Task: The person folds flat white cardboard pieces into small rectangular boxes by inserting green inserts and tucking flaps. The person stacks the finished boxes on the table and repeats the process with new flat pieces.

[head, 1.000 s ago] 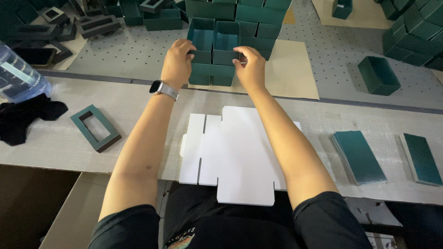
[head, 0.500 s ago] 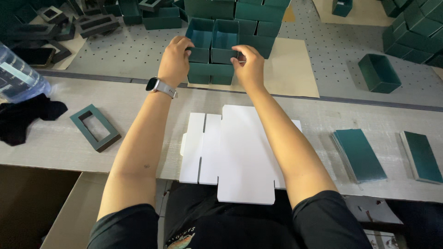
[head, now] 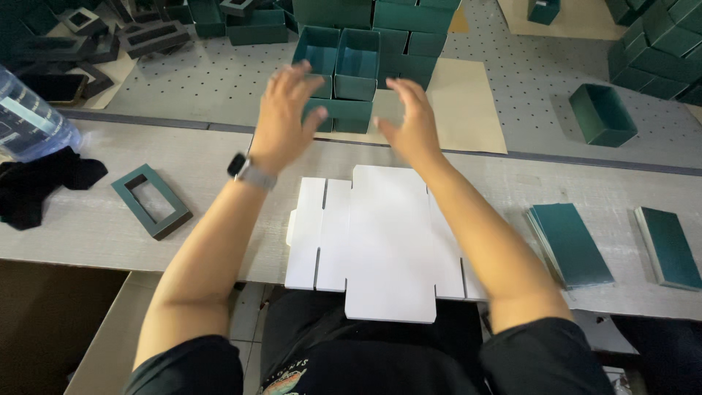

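My left hand and my right hand hover with fingers spread and nothing in them, just in front of a stack of open dark green boxes. Neither hand touches the boxes. A watch sits on my left wrist. Below my forearms a flat white die-cut cardboard blank lies on the near edge of the grey workbench, overhanging toward my lap.
A green rectangular frame lies left of the blank; two stacks of flat green sheets lie at the right. A single open green box stands at the back right. A plastic bottle and black cloth lie far left.
Both hands were gripping the lower green box in the stack; they have let go and pulled back toward me with fingers spread. The stack stays in place.
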